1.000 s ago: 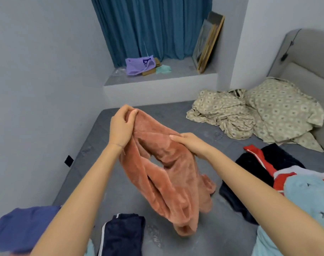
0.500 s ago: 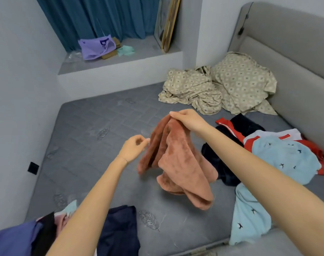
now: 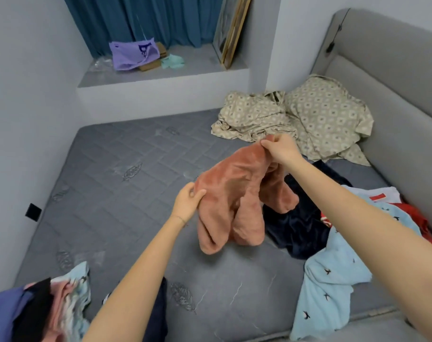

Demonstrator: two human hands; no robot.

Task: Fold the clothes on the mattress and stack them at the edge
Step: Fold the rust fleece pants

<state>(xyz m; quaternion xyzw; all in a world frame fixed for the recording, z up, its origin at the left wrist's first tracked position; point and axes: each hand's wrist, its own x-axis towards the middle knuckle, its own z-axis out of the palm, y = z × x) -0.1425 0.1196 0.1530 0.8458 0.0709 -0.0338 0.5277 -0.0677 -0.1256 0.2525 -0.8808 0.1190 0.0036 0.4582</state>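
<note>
**Fleece garment held up for straightening**

Head view: A terracotta fleece garment (image 3: 234,193) is held in the air above the middle of the grey mattress (image 3: 116,183). One corner of it is pinched between the thumb and curled fingers of the right hand (image 3: 281,149), which is raised at the far side. A lower edge is gripped in the same way by the left hand (image 3: 186,206), nearer the camera. The cloth between the two hands is bunched, and two rounded lobes hang down from it.

The step in hand is judged to be the spreading of this one garment before any fold is made. For the next move, the cloth would need to be pulled taut between the hands and laid flat on bare mattress.

Unfolded clothes are seen at the right: a navy garment (image 3: 301,225), a light blue garment (image 3: 333,280) printed with birds, and something red (image 3: 412,215) beside them. A mixed pile (image 3: 37,307) lies at the near left corner, cut off by the frame and partly blurred, so it cannot be told whether it is folded. What kind of garment the fleece is cannot be made out, nor whether its hanging ends touch the mattress.
</note>
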